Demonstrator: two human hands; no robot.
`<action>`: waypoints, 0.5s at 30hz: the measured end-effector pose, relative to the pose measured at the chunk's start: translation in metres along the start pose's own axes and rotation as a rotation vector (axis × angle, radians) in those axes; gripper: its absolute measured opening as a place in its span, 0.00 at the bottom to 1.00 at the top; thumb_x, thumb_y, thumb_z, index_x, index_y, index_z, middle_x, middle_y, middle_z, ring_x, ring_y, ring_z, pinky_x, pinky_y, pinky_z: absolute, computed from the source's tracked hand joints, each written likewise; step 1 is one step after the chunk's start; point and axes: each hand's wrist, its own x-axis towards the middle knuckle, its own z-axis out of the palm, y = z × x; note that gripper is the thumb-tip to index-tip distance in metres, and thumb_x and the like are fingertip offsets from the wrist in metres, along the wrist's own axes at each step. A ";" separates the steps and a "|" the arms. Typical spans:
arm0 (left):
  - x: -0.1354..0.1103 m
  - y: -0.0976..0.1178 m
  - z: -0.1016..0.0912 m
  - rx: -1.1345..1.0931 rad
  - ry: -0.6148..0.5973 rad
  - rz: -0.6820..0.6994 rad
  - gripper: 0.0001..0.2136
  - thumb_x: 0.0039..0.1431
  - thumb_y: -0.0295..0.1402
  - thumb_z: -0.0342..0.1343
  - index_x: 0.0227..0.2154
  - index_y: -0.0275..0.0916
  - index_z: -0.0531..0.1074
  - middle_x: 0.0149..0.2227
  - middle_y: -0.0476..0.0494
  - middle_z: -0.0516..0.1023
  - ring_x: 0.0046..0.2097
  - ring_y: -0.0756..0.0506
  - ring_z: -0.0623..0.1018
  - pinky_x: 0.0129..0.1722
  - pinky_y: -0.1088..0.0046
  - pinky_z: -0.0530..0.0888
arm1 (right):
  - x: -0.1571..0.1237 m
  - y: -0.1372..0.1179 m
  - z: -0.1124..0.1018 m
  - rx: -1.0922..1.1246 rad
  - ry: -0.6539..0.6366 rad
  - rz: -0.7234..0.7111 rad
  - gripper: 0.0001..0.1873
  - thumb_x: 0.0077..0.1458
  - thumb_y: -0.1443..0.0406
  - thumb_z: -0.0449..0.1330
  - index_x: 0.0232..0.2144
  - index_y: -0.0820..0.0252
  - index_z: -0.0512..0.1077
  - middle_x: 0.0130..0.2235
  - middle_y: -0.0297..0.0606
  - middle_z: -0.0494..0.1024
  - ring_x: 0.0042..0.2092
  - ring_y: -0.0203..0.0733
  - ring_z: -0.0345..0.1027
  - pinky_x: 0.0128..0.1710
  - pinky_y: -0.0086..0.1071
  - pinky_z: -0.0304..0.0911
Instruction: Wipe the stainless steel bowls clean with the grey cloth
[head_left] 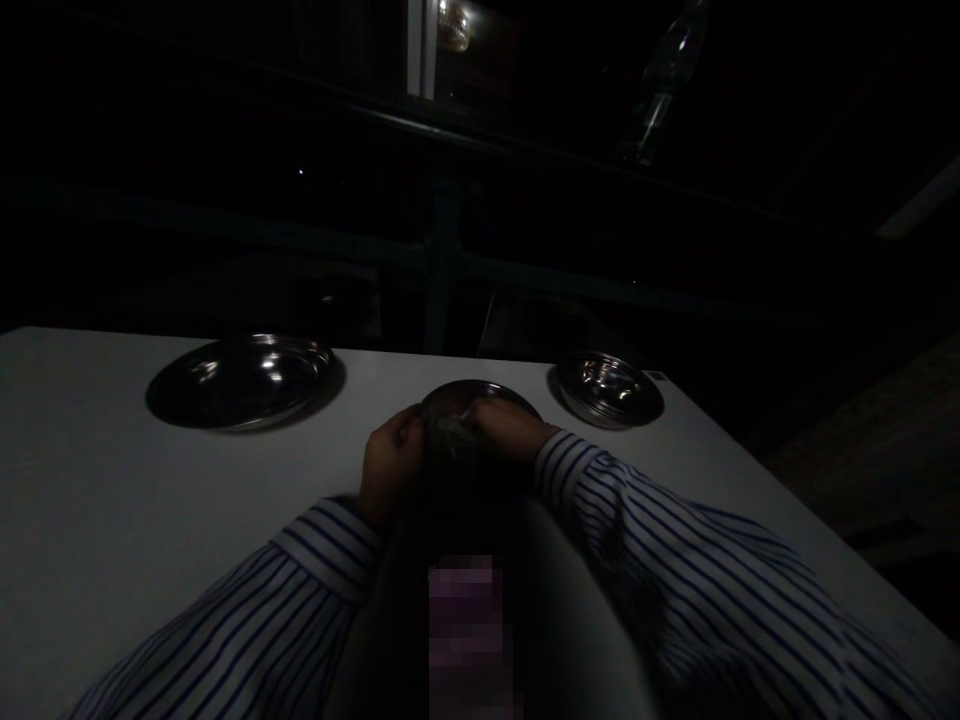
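Note:
In the dim head view, a round metal dish [480,385] sits on the table in front of me, mostly hidden by my hands and by shadow. My right hand [511,428] reaches over it with its fingers pinched on a pale, thin, wispy piece [454,430]; its kind does not show. At the dish's left side my left hand [391,462] is closed, thumb against the fingers. What it grips, the rim or part of the pale piece, is too dark to tell.
On the white table [187,520], a wide oval metal dish [240,385] lies to the left and a metal bowl [611,390] stands at the back right. Beyond the table's far edge, a clear plastic bottle [664,85] stands on a dark ledge.

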 end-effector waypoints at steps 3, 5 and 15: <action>0.000 -0.001 0.000 0.000 -0.006 -0.001 0.22 0.50 0.39 0.48 0.42 0.28 0.73 0.26 0.42 0.79 0.28 0.45 0.75 0.27 0.72 0.70 | 0.001 -0.005 0.003 -0.043 0.016 -0.021 0.13 0.53 0.75 0.50 0.39 0.72 0.72 0.45 0.54 0.73 0.46 0.45 0.66 0.44 0.35 0.59; 0.000 -0.001 0.001 0.004 -0.006 0.003 0.21 0.51 0.39 0.48 0.42 0.29 0.73 0.28 0.41 0.79 0.29 0.44 0.76 0.28 0.72 0.71 | -0.002 -0.009 0.004 -0.034 -0.030 -0.109 0.12 0.53 0.73 0.53 0.39 0.68 0.72 0.44 0.47 0.74 0.44 0.42 0.68 0.42 0.32 0.60; 0.000 -0.001 0.001 0.018 0.009 -0.002 0.20 0.51 0.38 0.48 0.42 0.32 0.74 0.31 0.41 0.80 0.32 0.44 0.77 0.31 0.72 0.71 | 0.010 -0.008 -0.005 -0.096 -0.006 -0.024 0.12 0.53 0.74 0.52 0.37 0.73 0.73 0.42 0.55 0.75 0.44 0.47 0.69 0.41 0.34 0.61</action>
